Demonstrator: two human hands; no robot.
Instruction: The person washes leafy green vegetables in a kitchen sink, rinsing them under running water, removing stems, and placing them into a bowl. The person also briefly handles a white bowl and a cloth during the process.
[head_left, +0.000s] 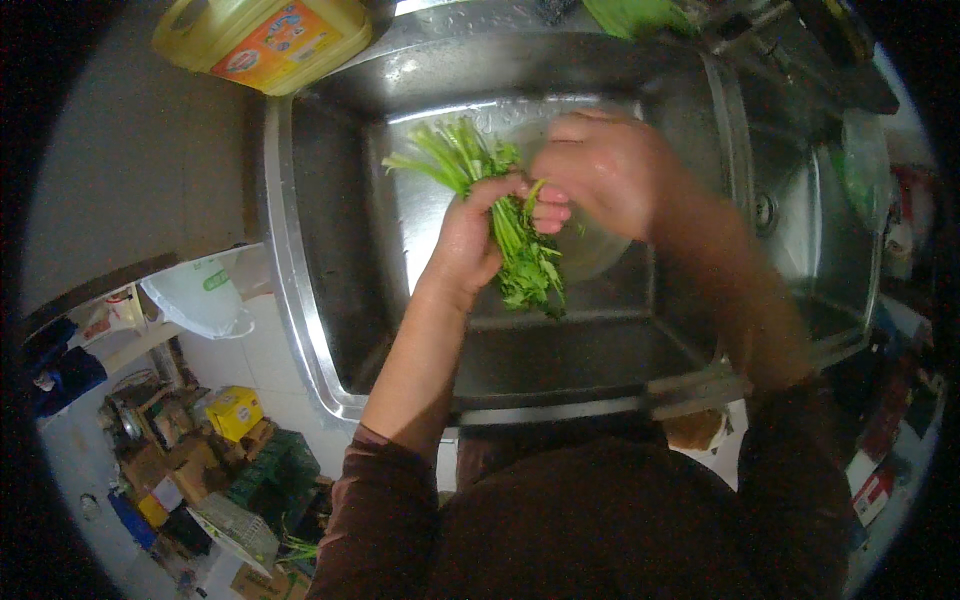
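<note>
My left hand (480, 225) is closed around a bunch of leafy green herbs (517, 232), held over a stainless steel sink basin (555, 360). The cut stems fan out to the upper left and the leaves hang toward me. Just right of the bunch is my right hand (600, 169), blurred, its fingers curled; whether anything is between them cannot be told. A single bent stem stands out near my left fingertips. Beneath my right hand a round, translucent bowl (600, 255) shows partly in the basin, mostly hidden by my hands.
A large yellow plastic jug (330, 56) stands at the sink's upper left corner. Green plastic (637, 19) lies at the back rim. A second basin (802, 277) with a drain adjoins on the right. Lower left are a white plastic bag (202, 296), a yellow box (234, 412) and a green crate (274, 469).
</note>
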